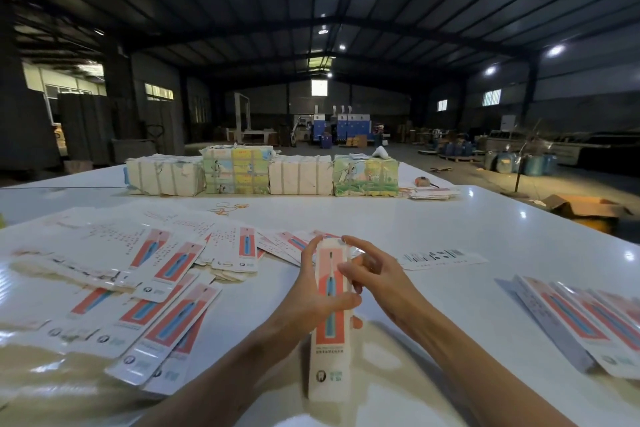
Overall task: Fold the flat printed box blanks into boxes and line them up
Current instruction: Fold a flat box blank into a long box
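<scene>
The long narrow box [329, 357] stands almost upright at the near middle of the white desk [450, 218], its printed orange-and-blue face towards the camera. The left hand [318, 291] grips it around the middle, with fingers curled across the front and one digit reaching up along the left edge. The right hand [375, 274] sits just beside the box's upper right edge, its fingers narrowly curled and the forefinger arched onto the top end. Whether it pinches a flap there or only touches it cannot be told.

The flat blanks [156, 288] lie in a loose, overlapping heap to the left of the hands. The folded boxes [588, 322] lie side by side to the right, and the frame edge cuts that row off. One flat piece [443, 258] lies alone beyond the right hand.

The hands cover the box's top end and much of its middle. Its lower end is blurred, so whether it rests on the desk is unclear. The print on the blanks is too small to read.
</scene>
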The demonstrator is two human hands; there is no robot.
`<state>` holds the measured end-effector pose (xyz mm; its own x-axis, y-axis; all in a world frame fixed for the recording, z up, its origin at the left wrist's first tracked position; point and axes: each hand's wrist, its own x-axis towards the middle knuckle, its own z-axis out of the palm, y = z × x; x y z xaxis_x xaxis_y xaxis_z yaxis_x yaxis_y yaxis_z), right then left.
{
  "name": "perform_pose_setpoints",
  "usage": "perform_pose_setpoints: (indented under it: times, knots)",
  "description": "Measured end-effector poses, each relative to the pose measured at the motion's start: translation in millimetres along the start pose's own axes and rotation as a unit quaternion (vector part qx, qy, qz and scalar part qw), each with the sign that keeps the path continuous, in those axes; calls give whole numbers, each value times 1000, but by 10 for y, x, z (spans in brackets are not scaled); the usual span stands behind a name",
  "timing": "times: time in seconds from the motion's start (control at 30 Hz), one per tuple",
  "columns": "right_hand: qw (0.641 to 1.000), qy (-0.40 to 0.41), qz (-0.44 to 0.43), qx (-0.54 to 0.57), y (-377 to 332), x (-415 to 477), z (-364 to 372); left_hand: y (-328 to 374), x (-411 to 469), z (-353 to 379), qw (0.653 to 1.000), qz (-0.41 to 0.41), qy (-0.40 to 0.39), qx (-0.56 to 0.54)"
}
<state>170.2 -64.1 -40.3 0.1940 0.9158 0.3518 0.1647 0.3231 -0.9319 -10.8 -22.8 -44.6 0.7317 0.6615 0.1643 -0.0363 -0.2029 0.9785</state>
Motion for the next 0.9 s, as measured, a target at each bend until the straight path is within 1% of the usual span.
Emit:
perform_pose_setpoints:
  times: [0.03,0.13,0.2,0.3,0.33,0.47,0.57,0.6,0.67,0.73,0.77,0.83,0.9]
  knots:
    - [1000,3,1,0,5,11,2,105,-7,54,1000,-15,24,-4]
    - [1000,5,3,8,18,18,7,198,-32,87,999,18,28,10]
    - [1000,-7,-1,-6,19,5,26,220,-58,100,999,23,45,6]
    - [999,-19,-6,-32,26,-7,27,159,-24,72,998,-2,57,36]
    - [999,-23,-6,-41,29,-10,25,125,-10,55,997,0,65,40]
    - [997,-30,8,-68,37,-41,41,115,-13,24,997,-1,54,57]
    - [999,-30,-2,-27,-6,-76,40,92,8,11,997,-16,44,65]
    - [1000,-23,-10,-5,-28,-84,34,72,29,5,997,-17,43,64]
    - [999,21,-14,35,-36,-67,13,-3,85,-15,997,-22,35,63]
    - [995,76,1,60,-8,-20,-15,-61,119,-16,998,-31,14,53]
    - [994,88,9,61,14,0,-33,-80,126,-14,998,-34,3,47]
    - [996,83,11,33,68,32,-70,-93,127,-12,998,-36,-9,48]
    - [997,73,-6,6,87,36,-99,-86,121,-17,998,-38,-10,53]
